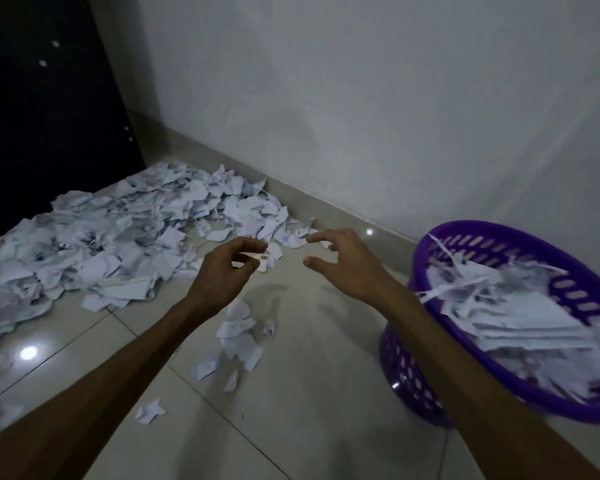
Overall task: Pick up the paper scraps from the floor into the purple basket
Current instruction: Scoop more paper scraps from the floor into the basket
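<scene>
A left hand (227, 268) pinches a small paper scrap (261, 262) above the tiled floor (309, 393), left of the purple basket (406, 344).

The right hand (343, 261) hovers empty, fingers spread, nearer the basket, which already brims with torn paper. A large heap of scraps (118, 237) lies well left of the basket, along the wall (361, 98).

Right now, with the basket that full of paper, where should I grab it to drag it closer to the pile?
Probably the purple basket's near-left rim, reached from the left, the pile side. That stretch of rim is bare, while scraps heap over the far side, and the slotted wall just below lets fingers hook through. The open right hand is closest.
</scene>
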